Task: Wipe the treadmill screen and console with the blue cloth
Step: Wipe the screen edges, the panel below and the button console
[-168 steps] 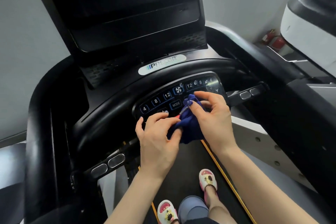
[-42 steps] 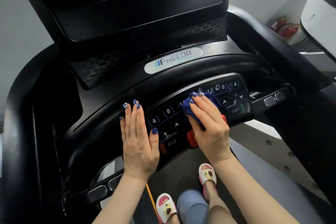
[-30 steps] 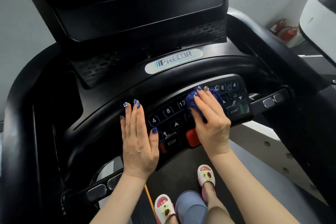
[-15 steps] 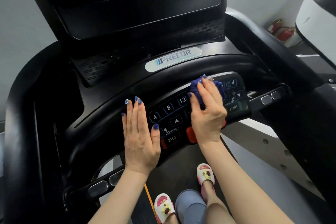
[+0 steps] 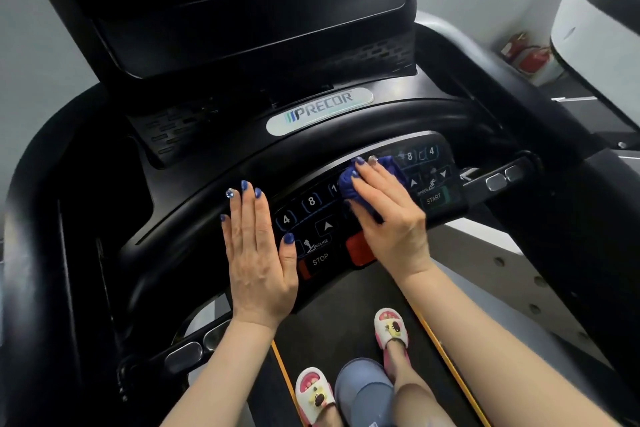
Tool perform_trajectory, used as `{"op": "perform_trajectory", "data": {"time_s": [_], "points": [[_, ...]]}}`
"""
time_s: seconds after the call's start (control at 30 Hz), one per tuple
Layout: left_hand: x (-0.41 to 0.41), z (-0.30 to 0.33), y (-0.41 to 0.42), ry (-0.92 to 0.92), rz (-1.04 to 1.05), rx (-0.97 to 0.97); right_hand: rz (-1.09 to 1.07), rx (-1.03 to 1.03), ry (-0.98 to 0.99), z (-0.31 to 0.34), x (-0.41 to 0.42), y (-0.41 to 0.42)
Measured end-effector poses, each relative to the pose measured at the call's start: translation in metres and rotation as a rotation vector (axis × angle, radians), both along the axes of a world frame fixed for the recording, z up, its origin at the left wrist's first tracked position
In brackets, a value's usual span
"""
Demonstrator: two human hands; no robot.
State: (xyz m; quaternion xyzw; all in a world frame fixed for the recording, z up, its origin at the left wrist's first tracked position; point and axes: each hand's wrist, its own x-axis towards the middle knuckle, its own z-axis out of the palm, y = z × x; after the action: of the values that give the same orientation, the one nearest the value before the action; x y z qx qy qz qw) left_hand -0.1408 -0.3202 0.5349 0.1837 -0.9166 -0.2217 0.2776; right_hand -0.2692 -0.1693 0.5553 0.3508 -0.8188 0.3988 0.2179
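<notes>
The treadmill's dark screen (image 5: 249,10) stands tilted at the top of the view. Below it curves the black console (image 5: 207,204) with a lit button panel (image 5: 311,218). My right hand (image 5: 391,218) presses a bunched blue cloth (image 5: 349,189) onto the middle of the button panel, its fingers lying over the cloth. Most of the cloth is hidden under the hand. My left hand (image 5: 258,253) lies flat on the console's left part, fingers straight, next to the "4" button.
A red stop key (image 5: 358,250) and STOP label (image 5: 320,258) sit at the panel's near edge. Handrail grips (image 5: 502,178) (image 5: 194,347) stick out on both sides. A white machine (image 5: 595,28) stands at right. My slippered feet (image 5: 391,326) are on the belt.
My right hand has slid the cloth up and rightward along the button panel, then slightly back down. The left hand has stayed flat in place.
</notes>
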Motion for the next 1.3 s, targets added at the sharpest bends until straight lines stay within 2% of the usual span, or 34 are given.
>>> {"op": "perform_trajectory", "data": {"time_s": [0.17,0.3,0.4,0.57,0.67,0.8,0.93,1.13,1.3], "points": [[0.0,0.0,0.001,0.006,0.013,-0.043,-0.203,-0.099,-0.094,0.003,0.0,-0.002],[-0.001,-0.001,0.0,0.006,-0.022,-0.095,-0.019,-0.035,-0.041,-0.005,0.032,-0.023],[0.0,-0.003,-0.001,-0.004,-0.046,-0.135,0.133,0.044,0.016,-0.005,0.018,-0.002],[0.001,-0.002,0.0,-0.022,-0.053,-0.152,0.053,0.03,-0.027,0.002,-0.014,0.033],[0.0,-0.002,0.0,-0.031,-0.04,-0.151,-0.052,0.019,-0.06,0.0,0.002,0.019],[0.0,-0.002,0.0,-0.04,-0.047,-0.169,0.121,0.074,-0.022,-0.005,0.039,-0.007],[0.002,-0.002,0.0,-0.044,-0.056,-0.165,0.22,0.123,0.016,-0.004,0.022,0.015],[0.001,-0.003,0.0,-0.03,-0.057,-0.151,0.064,0.093,-0.052,0.003,-0.011,0.05],[0.001,-0.002,0.001,-0.018,-0.046,-0.155,-0.092,0.039,-0.076,-0.005,0.01,0.03]]}}
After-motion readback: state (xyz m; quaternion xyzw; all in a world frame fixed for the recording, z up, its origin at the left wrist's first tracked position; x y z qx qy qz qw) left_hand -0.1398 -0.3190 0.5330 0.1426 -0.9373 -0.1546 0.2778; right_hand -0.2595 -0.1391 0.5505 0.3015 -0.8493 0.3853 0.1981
